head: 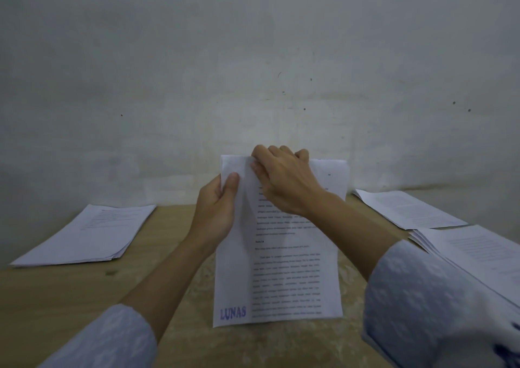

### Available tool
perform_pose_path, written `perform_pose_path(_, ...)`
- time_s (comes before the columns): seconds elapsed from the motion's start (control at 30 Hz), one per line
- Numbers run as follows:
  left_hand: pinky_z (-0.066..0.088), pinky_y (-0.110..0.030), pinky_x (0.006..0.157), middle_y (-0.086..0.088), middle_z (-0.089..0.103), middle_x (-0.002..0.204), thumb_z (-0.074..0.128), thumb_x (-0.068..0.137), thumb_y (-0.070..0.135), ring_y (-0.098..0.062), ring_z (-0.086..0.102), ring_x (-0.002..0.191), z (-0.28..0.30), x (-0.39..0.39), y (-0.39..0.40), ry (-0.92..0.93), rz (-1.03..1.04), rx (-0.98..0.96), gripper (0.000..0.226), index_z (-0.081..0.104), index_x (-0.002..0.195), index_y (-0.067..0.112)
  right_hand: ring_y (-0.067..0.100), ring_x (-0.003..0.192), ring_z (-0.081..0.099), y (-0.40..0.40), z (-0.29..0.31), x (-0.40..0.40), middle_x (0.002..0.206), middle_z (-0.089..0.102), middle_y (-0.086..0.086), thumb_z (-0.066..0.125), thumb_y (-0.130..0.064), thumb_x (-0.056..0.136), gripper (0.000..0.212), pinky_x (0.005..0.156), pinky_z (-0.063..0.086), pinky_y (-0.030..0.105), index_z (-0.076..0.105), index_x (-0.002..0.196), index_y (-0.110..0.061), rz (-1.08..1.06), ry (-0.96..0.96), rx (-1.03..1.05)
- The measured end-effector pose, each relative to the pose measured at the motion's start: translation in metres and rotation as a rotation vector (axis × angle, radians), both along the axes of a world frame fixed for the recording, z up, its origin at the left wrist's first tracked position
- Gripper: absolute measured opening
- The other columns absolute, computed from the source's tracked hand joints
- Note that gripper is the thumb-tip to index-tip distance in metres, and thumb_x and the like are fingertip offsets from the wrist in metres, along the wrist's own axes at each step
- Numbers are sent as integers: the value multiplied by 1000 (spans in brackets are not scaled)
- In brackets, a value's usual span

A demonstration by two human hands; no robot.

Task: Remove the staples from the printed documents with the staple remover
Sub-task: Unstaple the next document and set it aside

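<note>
A pale, scuffed wall (dimly lit) rises behind a wooden table.

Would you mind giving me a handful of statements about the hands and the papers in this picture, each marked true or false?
1. Both hands hold the same document up off the table. True: the left hand grips the left edge of the held document and the right hand pinches its top left corner.
2. The held document bears a red stamp at its top right. False: a blue-purple LUNAS stamp sits at its bottom left.
3. A staple remover is plainly visible in the right hand. False: no tool can be seen there.
4. A stack of papers lies on the table to the left. True.
5. The right side of the table holds no paper. False: two more stacks lie there.
</note>
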State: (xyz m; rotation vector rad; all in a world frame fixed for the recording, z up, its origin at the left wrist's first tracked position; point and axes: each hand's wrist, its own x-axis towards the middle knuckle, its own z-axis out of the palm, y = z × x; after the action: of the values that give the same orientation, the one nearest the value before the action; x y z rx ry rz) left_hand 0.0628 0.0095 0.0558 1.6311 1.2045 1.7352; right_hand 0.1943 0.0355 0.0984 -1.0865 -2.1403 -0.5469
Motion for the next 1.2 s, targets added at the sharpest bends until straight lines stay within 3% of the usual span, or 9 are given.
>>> perform_pose_path(0.3,37,-21,52,-9,54,71,36,99,31,-13,47,59,1,4,5,61,184,98,40,56,85,-1,22,74,38,0,4,3,88,54,5,28,-25,99,24,71,23,34,47,103,-11,12,-49,48)
perform_pose_path(0.43,36,-28,56,0,48,67,34,99,32,-10,45,60,2,-9,6,-19,295,93,37,47,68,17,21,72,35,3,11,31,82,50,3,23,-32,92,32,71,23,34,47,93,-11,-47,-20,70)
perform_pose_path(0.53,38,-28,58,5,49,69,35,99,31,-7,46,62,4,-19,4,-28,307,83,33,45,69,24,21,71,37,5,12,49,78,46,0,22,-32,90,26,72,25,35,42,86,-15,-55,-1,27)
perform_pose_path(0.7,37,-29,60,1,49,71,34,99,30,-11,45,64,10,-24,1,32,247,82,34,53,82,8,24,70,39,8,16,55,75,44,4,29,-25,99,21,65,23,32,39,84,-14,21,23,-85)
perform_pose_path(0.83,39,-29,62,-3,54,77,37,99,31,-16,49,69,14,-30,2,32,213,24,37,56,90,0,19,77,45,8,28,57,82,52,4,38,-16,98,19,60,26,28,52,86,-12,93,151,-244)
perform_pose_path(0.93,44,-24,63,7,60,80,39,98,31,-8,56,72,8,-29,3,-31,172,-94,29,59,94,11,17,79,49,10,28,57,81,56,0,41,-13,96,21,63,35,18,55,80,-14,141,193,-373)
perform_pose_path(1.0,43,-16,55,11,59,81,40,98,29,-2,54,72,-5,-25,1,-11,148,-179,22,58,97,17,19,83,51,17,16,60,86,59,2,42,-13,96,21,65,37,24,59,84,-11,103,150,-460)
perform_pose_path(1.1,38,-19,53,-1,59,82,40,98,27,-8,52,67,-37,-19,1,16,156,-256,25,58,95,11,24,91,54,22,-15,64,95,62,8,42,-15,97,22,72,35,28,62,94,-6,69,139,-553)
perform_pose_path(1.2,32,-26,53,-9,49,76,40,98,27,-16,45,63,-61,-15,3,-47,176,-318,33,56,91,-1,23,88,49,19,-38,67,90,55,3,36,-18,99,22,62,26,28,57,93,-12,-25,76,-558)
